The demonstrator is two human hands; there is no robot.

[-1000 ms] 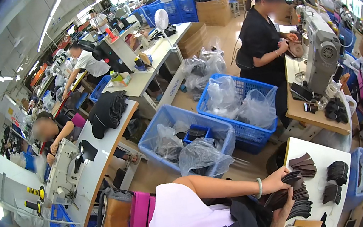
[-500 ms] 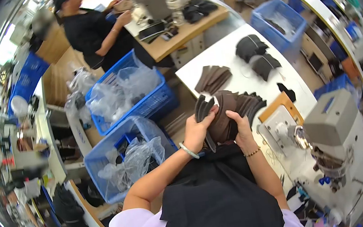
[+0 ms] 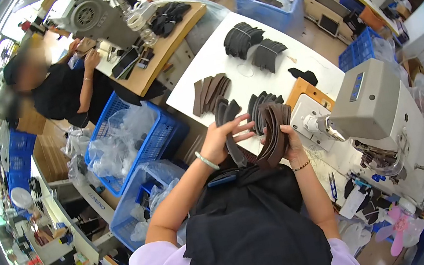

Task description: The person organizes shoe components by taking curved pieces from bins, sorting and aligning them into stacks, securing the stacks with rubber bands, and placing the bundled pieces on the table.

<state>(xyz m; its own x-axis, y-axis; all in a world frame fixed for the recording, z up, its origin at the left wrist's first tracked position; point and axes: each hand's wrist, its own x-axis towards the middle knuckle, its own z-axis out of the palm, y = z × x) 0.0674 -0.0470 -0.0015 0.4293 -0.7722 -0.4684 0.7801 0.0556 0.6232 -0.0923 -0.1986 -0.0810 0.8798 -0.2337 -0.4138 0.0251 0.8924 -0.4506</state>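
Dark curved pieces [image 3: 229, 130] rest in my left hand [image 3: 220, 141], held by the thumb side with the other fingers spread. My right hand [image 3: 291, 143] is closed around a fanned stack of brown curved pieces [image 3: 272, 137]. Both stacks are over the near edge of the white table [image 3: 183, 85], in front of the black apron. Just beyond them lies a dark grey stack [image 3: 261, 106] on the table. A bundle of brown strips [image 3: 210, 93] lies farther left. Two black bundles [image 3: 243, 39] [image 3: 268, 55] sit toward the back.
A sewing machine [image 3: 367, 97] stands at the right of the table. Blue baskets with plastic bags [image 3: 163, 131] are at the left. A co-worker in black [image 3: 63, 94] sits at a wooden-edged bench [image 3: 173, 46]. A pink fan [image 3: 400, 225] is at lower right.
The view has turned, moving the table leftward in the picture. The brown stack is now in my right hand, apart from the dark pieces, and my left fingers have spread.
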